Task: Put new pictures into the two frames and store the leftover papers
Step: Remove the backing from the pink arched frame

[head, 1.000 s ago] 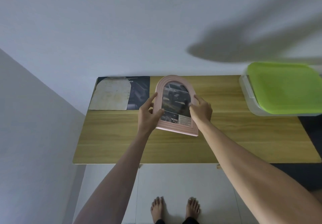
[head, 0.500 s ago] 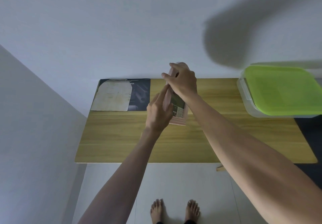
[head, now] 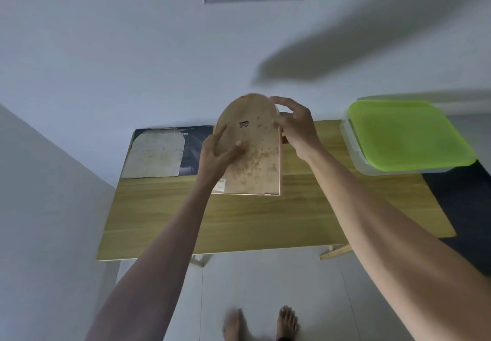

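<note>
Both hands hold the arched frame (head: 252, 149) above the far middle of the surface (head: 265, 218), its spotted brown back facing the camera. The left grip (head: 218, 152) curls round the frame's left edge with its thumb across the back; the right grip (head: 295, 125) pinches the right edge near the top. At far left a cut-out paper (head: 156, 152) lies on a dark magazine (head: 194, 138). At far right sits a green-lidded box (head: 406, 133).

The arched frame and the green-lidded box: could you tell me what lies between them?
In the head view, only the right hand and bare table separate the arched frame from the green-lidded box.
</note>
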A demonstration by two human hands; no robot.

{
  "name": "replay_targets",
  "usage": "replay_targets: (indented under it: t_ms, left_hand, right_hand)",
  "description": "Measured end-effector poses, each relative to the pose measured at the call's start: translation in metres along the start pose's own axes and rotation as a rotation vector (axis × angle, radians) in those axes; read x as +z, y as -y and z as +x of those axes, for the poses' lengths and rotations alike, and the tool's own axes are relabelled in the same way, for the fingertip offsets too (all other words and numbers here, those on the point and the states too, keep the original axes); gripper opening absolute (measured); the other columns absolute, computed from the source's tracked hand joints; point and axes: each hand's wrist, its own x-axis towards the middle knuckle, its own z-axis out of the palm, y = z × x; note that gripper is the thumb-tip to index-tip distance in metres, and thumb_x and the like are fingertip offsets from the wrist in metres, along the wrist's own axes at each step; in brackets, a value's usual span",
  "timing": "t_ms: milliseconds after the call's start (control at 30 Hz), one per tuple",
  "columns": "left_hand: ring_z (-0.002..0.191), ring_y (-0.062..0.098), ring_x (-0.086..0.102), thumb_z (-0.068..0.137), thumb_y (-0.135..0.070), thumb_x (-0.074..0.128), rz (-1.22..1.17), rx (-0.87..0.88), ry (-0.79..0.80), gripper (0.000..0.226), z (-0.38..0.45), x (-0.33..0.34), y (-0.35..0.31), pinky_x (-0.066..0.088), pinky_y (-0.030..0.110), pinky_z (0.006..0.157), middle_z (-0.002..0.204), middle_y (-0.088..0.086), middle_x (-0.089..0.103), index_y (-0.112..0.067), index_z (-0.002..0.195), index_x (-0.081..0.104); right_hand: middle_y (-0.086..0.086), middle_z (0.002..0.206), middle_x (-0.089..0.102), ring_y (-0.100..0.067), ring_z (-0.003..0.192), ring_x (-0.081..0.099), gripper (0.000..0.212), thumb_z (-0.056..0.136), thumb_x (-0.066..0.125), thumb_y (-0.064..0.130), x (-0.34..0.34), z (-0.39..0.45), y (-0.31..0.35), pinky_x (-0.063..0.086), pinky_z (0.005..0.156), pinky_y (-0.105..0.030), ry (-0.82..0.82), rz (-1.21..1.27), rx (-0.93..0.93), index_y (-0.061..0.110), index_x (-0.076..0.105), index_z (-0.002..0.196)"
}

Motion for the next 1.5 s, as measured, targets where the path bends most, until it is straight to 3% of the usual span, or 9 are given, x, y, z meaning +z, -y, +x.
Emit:
replay_targets:
  t_ms: [167,333,433,600,733,900,1100,1300,1500]
  left_hand:
    - [0.115,0.025,0.065,0.082,-0.022,0.082,-0.228,-0.118,0.085,0.056,0.004,-0.013,0.008,0.062,0.039,0.085,0.132,0.007,0.060,-0.037,0.132,0.062]
    - [0.108,0.020,0.064,0.081,-0.013,0.082,-0.228,-0.182,-0.004,0.065,-0.008,-0.001,0.026,0.062,0.044,0.084,0.118,-0.007,0.056,-0.028,0.139,0.057]
    - [0.109,0.020,0.064,0.078,-0.013,0.085,-0.205,-0.218,-0.037,0.071,-0.017,0.007,0.053,0.062,0.039,0.083,0.121,-0.001,0.061,-0.025,0.142,0.056]
    - [0.092,0.017,0.064,0.072,-0.024,0.089,0.056,-0.243,-0.057,0.074,-0.030,0.016,0.096,0.059,0.029,0.076,0.111,0.000,0.066,-0.031,0.140,0.058]
    - [0.099,0.020,0.066,0.067,-0.035,0.090,0.204,-0.258,-0.038,0.081,-0.035,0.020,0.123,0.059,0.040,0.084,0.122,0.003,0.067,-0.029,0.141,0.057]
    - [0.097,0.019,0.056,0.076,-0.038,0.085,0.393,-0.203,-0.050,0.078,-0.036,0.029,0.129,0.044,0.028,0.082,0.119,0.005,0.054,-0.024,0.145,0.052]
    - [0.107,0.026,0.056,0.080,-0.038,0.081,0.525,-0.163,-0.037,0.074,-0.025,0.031,0.128,0.043,0.029,0.087,0.120,0.012,0.054,-0.016,0.144,0.052]
    - [0.113,0.029,0.052,0.082,-0.039,0.078,0.579,-0.102,-0.046,0.067,-0.029,0.033,0.134,0.049,0.048,0.095,0.127,0.011,0.050,-0.010,0.139,0.055]
    - [0.136,0.029,0.037,0.080,-0.076,0.056,0.775,0.003,0.045,0.099,-0.049,0.031,0.139,0.035,0.048,0.109,0.161,0.006,0.026,-0.022,0.157,0.024]
  right_hand:
    - [-0.008,0.079,0.067,-0.023,0.070,0.057,0.051,0.082,0.053,0.000,-0.012,0.000,-0.020,0.049,0.066,-0.034,0.022,0.053,0.060,0.034,0.072,0.113]
    - [0.001,0.085,0.067,-0.018,0.063,0.053,0.043,0.090,0.055,0.003,-0.002,-0.005,-0.064,0.045,0.052,-0.025,-0.138,-0.152,0.068,0.028,0.071,0.122]
    - [0.004,0.103,0.071,-0.014,0.081,0.065,0.039,0.090,0.061,0.009,0.008,-0.012,-0.098,0.056,0.073,-0.023,-0.180,-0.245,0.117,0.026,0.071,0.124]
    - [0.001,0.131,0.068,-0.018,0.117,0.064,0.049,0.088,0.069,0.011,0.021,-0.016,-0.157,0.051,0.097,-0.026,-0.118,-0.307,0.252,0.028,0.066,0.133]
    - [0.000,0.132,0.067,-0.017,0.118,0.063,0.056,0.084,0.074,0.015,0.031,-0.016,-0.187,0.048,0.095,-0.022,-0.079,-0.345,0.306,0.028,0.062,0.138]
    - [-0.007,0.133,0.058,-0.025,0.124,0.056,0.061,0.090,0.071,0.023,0.041,-0.009,-0.201,0.048,0.103,-0.035,-0.044,-0.472,0.295,0.028,0.051,0.148]
    - [-0.008,0.139,0.050,-0.030,0.131,0.045,0.060,0.096,0.064,0.026,0.050,0.002,-0.198,0.046,0.103,-0.039,-0.026,-0.666,0.279,0.031,0.044,0.152]
    - [-0.007,0.136,0.044,-0.031,0.128,0.040,0.059,0.090,0.066,0.019,0.053,0.004,-0.189,0.046,0.100,-0.043,0.013,-0.801,0.274,0.026,0.050,0.146]
    - [-0.010,0.138,0.048,-0.032,0.130,0.038,0.054,0.092,0.066,0.028,0.074,0.029,-0.169,0.042,0.104,-0.049,0.177,-0.901,0.055,0.027,0.053,0.144]
